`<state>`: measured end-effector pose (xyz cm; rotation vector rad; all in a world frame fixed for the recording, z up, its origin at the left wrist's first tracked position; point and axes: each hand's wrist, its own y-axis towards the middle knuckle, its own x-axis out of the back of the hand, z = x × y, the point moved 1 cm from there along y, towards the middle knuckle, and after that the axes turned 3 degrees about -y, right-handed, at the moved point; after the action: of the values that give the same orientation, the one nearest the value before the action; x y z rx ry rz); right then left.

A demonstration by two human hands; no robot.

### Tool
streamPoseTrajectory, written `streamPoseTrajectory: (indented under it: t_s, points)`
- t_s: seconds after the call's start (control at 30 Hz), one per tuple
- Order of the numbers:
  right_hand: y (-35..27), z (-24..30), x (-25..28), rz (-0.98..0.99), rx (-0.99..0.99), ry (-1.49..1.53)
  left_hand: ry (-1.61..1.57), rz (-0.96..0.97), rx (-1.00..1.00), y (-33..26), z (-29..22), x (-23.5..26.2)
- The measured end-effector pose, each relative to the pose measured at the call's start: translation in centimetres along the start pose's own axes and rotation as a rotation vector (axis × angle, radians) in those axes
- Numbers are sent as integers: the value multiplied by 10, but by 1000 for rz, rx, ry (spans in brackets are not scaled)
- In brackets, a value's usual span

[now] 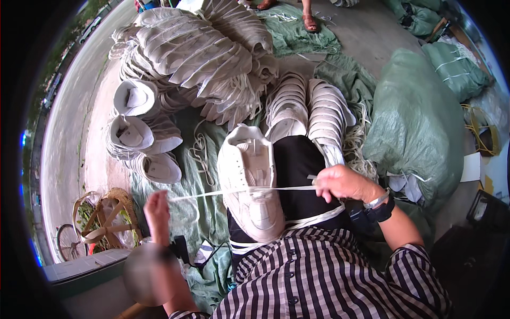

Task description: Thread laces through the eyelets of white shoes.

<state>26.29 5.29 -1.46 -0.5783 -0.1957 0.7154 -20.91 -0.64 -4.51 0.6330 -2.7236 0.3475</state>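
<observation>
A white shoe upper [254,215] rests on my black-clad lap, its sole end toward me and its opening pointing away. Stretched nearly level across it is a white shoelace [212,193], pulled taut between both hands. My left hand [157,211] pinches one end, left of the shoe. To the right, my right hand [342,183] has the other end between thumb and fingers. The lace appears to run through the upper near its middle, though the exact eyelets are too small to make out. More white laces [319,217] lie over my thighs.
Nested stacks of white uppers [287,106] stand beyond my knees, with a large heap [196,48] behind. Smaller stacks [133,135] sit at the left. A bulky green sack [417,127] is at the right, a woven basket [119,215] at lower left. Another person's sandalled foot [311,22] shows far off.
</observation>
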Motion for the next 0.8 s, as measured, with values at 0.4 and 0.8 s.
streamPoseTrajectory:
  t_s: [0.4,0.8]
  points:
    - [16,24,-14,-649,513,-756,575,362,-902,-77,-116,-144]
    - [35,20,-60,-361,384,-271,-487,555,318,-71,-100,-141]
